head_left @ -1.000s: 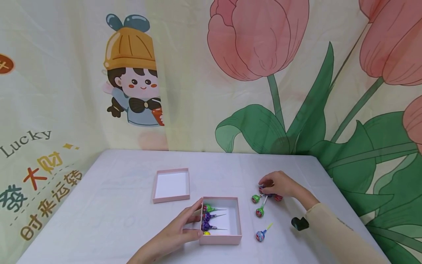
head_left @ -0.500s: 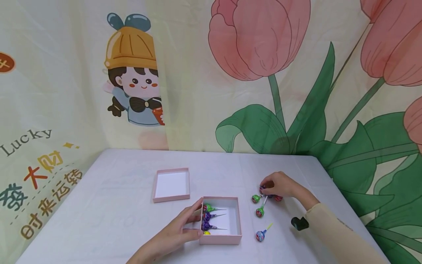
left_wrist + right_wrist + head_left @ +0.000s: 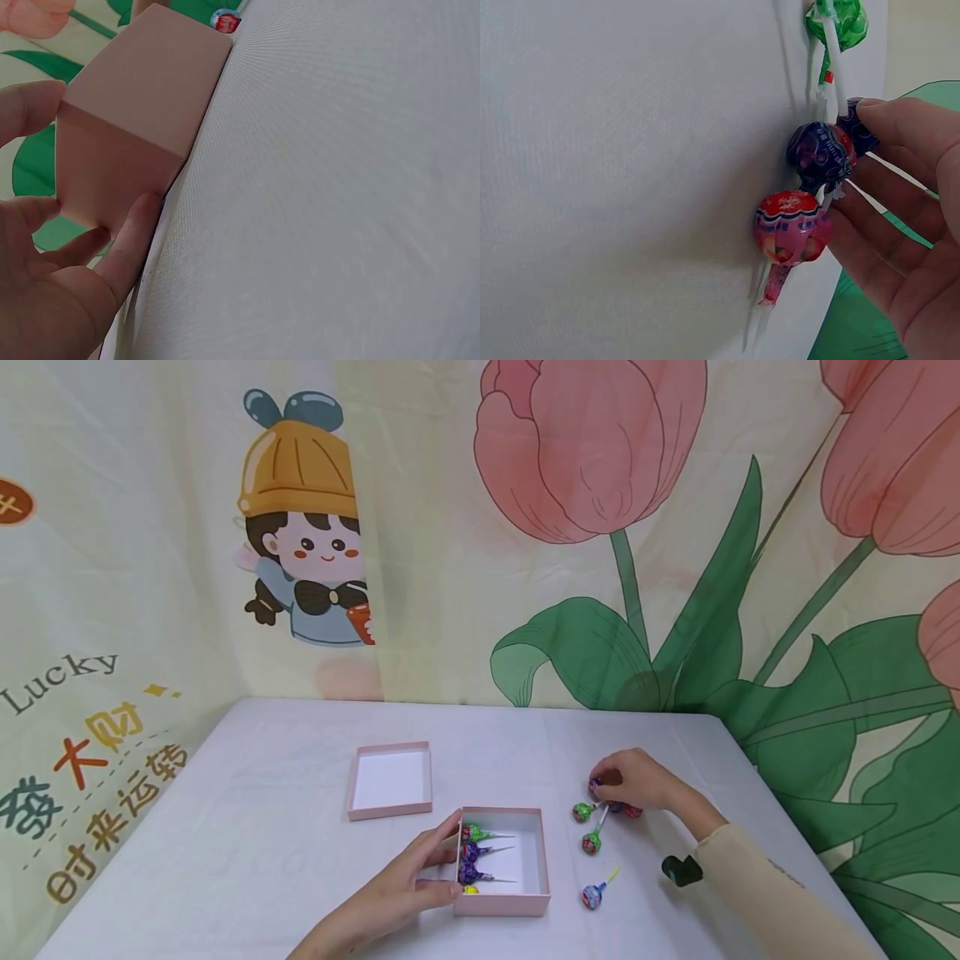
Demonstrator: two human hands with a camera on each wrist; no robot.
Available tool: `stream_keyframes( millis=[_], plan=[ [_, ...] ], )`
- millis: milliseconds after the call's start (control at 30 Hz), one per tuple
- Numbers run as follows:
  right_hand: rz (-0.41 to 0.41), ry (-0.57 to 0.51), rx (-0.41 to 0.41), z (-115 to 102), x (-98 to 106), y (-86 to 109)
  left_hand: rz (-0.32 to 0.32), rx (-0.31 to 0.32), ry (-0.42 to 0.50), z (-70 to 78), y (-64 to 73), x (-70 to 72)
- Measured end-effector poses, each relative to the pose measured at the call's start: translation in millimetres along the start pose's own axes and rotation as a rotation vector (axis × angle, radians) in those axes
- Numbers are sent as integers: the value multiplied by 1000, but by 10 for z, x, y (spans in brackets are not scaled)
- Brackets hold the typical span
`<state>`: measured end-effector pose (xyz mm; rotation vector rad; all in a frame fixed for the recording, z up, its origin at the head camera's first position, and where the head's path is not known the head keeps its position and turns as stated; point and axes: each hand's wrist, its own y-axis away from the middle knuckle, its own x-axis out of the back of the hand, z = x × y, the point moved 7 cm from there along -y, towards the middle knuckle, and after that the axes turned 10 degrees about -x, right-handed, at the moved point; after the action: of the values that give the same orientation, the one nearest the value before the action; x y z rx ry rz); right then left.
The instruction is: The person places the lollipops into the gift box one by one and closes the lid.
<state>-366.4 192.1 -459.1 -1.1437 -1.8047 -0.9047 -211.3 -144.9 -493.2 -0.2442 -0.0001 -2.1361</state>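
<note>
Pink walls of the box [image 3: 502,906] stand nearest you, your left hand [image 3: 408,881] gripping the left side, where wrapped lollipops [image 3: 470,852] lie inside. Farther out to the right, two green lollipops [image 3: 591,842] lie just short of your right hand [image 3: 637,778], which pinches a dark purple lollipop [image 3: 595,787] between thumb and finger, a red-and-pink lollipop [image 3: 792,229] just beside its other fingers

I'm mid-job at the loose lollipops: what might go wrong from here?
Dragging: the right hand pinches a purple lollipop close to a red lollipop, so lifting could pull that along.
Snagging: the nearer green lollipop has its white stick pointing toward the right hand and might get nudged.
Crowding: lollipops already line the wall of the pink box beside the left hand; another may not fit neatly there.
</note>
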Motion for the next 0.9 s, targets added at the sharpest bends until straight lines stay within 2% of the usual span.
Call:
stream_keyframes(
  millis=[500,667,900],
  plan=[
    [77,-19,79,-476,96,101,3,11,-7,-1,0,-5],
    [104,-51,131,-682,107,159,5,15,-17,-2,-4,-3],
    [101,-113,165,-919,39,234,15,26,-32,-8,-13,11]
  ],
)
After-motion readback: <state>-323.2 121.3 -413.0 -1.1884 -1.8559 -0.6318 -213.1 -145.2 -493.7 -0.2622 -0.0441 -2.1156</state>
